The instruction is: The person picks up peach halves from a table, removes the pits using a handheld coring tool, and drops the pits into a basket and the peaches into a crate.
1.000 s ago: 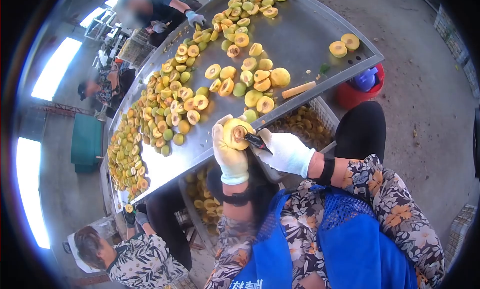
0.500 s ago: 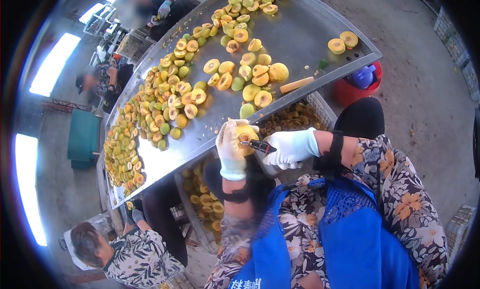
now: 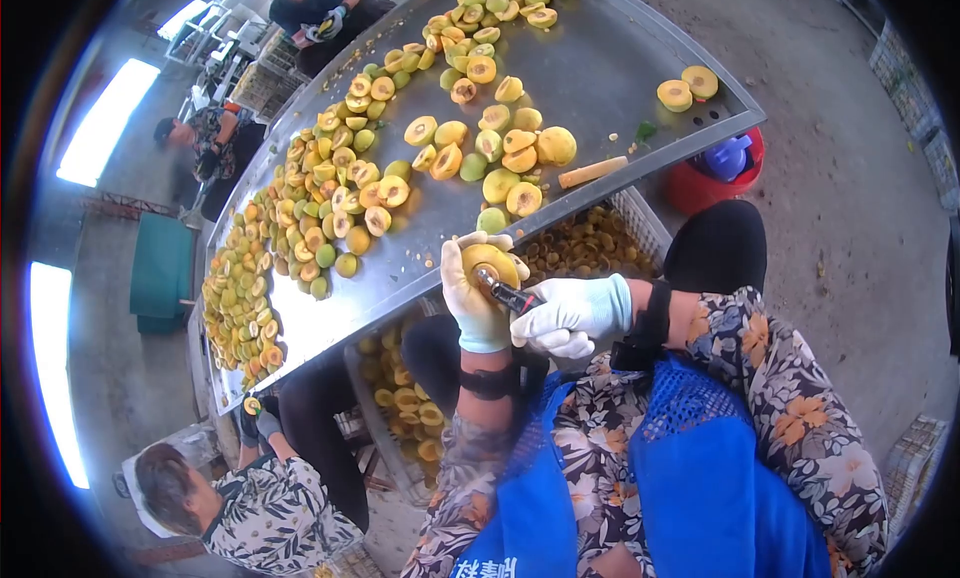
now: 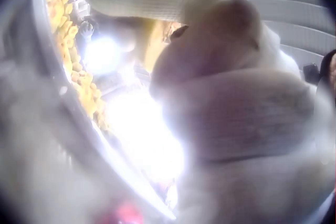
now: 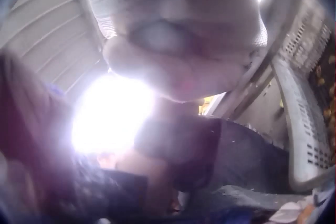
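In the head view the gloved left hand (image 3: 474,296) holds a yellow fruit half (image 3: 493,265), cut face up, just off the table's near edge. The gloved right hand (image 3: 572,316) grips a black and red tool (image 3: 517,298), its metal tip against the middle of the fruit's cut face. Blurred glove fabric of the left hand (image 4: 236,92) fills much of the left wrist view, with part of the yellow fruit (image 4: 156,43) beside it. The right wrist view shows the underside of the right hand (image 5: 181,50); the tool is hidden there.
A metal table (image 3: 600,73) bears many fruit halves (image 3: 330,178) and a wooden stick (image 3: 593,172). Crates of fruit (image 3: 640,223) stand below its near edge, a red bucket (image 3: 708,186) at the right. Other people (image 3: 280,503) sit around the table.
The left hand has tilted the fruit and shifted slightly. The right hand has drawn back and down a little, then closer again, its tool still at the fruit. A person across the table has withdrawn a hand.
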A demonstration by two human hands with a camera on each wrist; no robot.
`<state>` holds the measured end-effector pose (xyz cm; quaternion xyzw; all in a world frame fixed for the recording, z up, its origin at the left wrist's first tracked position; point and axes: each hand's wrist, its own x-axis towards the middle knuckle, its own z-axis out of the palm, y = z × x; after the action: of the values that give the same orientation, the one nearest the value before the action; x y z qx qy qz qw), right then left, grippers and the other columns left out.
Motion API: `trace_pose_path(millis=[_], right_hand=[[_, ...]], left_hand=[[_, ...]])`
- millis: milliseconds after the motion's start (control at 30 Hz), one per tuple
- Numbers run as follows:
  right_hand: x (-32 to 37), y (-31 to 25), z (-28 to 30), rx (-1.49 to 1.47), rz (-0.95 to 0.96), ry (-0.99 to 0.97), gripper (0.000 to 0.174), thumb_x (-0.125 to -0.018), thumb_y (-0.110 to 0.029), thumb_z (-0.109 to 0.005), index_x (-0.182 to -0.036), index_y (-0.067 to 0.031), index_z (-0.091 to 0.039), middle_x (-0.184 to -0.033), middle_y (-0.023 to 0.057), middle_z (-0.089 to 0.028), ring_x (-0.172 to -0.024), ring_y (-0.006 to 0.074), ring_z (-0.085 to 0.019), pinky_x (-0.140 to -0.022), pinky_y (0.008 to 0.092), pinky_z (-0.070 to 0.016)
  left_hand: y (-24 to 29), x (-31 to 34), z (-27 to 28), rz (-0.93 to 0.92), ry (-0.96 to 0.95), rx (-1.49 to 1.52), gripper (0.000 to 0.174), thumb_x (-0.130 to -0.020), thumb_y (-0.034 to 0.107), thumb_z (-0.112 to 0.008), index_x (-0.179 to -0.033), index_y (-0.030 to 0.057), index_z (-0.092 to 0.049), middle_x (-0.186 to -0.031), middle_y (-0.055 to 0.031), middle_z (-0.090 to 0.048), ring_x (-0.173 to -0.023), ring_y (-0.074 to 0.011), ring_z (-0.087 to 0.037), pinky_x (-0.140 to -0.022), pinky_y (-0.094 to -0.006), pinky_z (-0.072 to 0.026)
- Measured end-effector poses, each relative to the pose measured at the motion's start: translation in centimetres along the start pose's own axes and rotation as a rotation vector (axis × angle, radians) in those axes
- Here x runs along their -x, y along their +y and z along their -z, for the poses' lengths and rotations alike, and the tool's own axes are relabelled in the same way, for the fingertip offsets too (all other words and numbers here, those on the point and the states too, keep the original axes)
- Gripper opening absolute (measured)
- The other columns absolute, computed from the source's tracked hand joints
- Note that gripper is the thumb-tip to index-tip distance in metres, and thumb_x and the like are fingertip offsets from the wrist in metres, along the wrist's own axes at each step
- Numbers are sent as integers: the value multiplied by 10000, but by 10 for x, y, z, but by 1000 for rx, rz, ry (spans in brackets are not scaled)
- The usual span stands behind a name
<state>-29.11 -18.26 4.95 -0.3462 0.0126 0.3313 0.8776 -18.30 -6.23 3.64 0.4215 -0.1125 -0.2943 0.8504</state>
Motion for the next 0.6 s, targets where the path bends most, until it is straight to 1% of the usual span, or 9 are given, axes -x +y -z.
trace_pose_path(millis=[133,200,267,300,367,433,467,500,600], right_hand=[[-19,23,9,419,204,203,166,-961,-215,-565,-981,-53,-593,-548,-21,-462,-406,74,-428,-378,237,-333],[-36,39,22,1016,615,369,299,-906,-291,-622,-1125,-94,-572,-788,133,-662,-629,247,-636,-589,365,-508],[-31,43,22,1191,452,482,360,-888,-331,-625,-1132,-71,-567,-867,190,-673,-794,367,-661,-722,422,-518],[-26,43,24,1155,344,514,365,-892,-341,-615,-1134,-71,-570,-894,205,-671,-824,388,-655,-727,430,-516],[-18,59,52,1256,213,633,368,-890,-335,-601,-1122,-51,-574,-905,214,-674,-830,397,-658,-724,431,-524],[-11,64,77,1078,-70,787,365,-874,-312,-597,-1082,-14,-567,-888,212,-683,-834,363,-678,-722,420,-531],[-1,51,76,839,-276,799,368,-869,-309,-596,-1070,-2,-564,-883,213,-685,-840,354,-681,-726,419,-531],[0,48,77,827,-267,805,368,-869,-309,-596,-1070,-2,-564,-883,213,-685,-840,354,-681,-726,419,-531],[1,43,79,811,62,1035,369,-871,-305,-599,-1069,5,-563,-888,222,-683,-860,353,-679,-751,421,-525]], left_hand=[[4,-4,3,131,60,13,447,-993,478,-430,-1058,62,-579,-937,-150,-640,-620,-271,-609,-530,-331,-509],[0,-13,30,316,15,288,468,-980,501,-447,-1096,67,-577,-964,-155,-643,-631,-273,-611,-521,-328,-509],[0,-19,48,417,73,288,449,-978,521,-436,-1106,108,-557,-1006,-148,-650,-634,-285,-649,-456,-346,-529],[16,-18,54,381,45,180,447,-977,525,-437,-1105,114,-559,-1031,-147,-648,-657,-307,-659,-449,-318,-527],[39,-10,67,-4,345,-124,411,-980,455,-478,-1081,67,-566,-996,-144,-634,-696,-267,-646,-554,-337,-555],[67,-1,110,-547,452,-1042,298,-1004,284,-484,-1048,23,-623,-944,-88,-632,-855,-176,-606,-765,-273,-514],[91,4,95,-317,629,-867,323,-1014,280,-467,-1036,7,-640,-929,-75,-646,-845,-175,-604,-785,-289,-502],[110,5,125,-242,577,-1324,329,-1012,272,-480,-1035,-10,-647,-914,-71,-649,-845,-162,-606,-795,-276,-497],[118,-16,118,-264,277,-1546,310,-982,255,-549,-1083,-28,-629,-981,-93,-662,-884,-155,-613,-817,-288,-494]])
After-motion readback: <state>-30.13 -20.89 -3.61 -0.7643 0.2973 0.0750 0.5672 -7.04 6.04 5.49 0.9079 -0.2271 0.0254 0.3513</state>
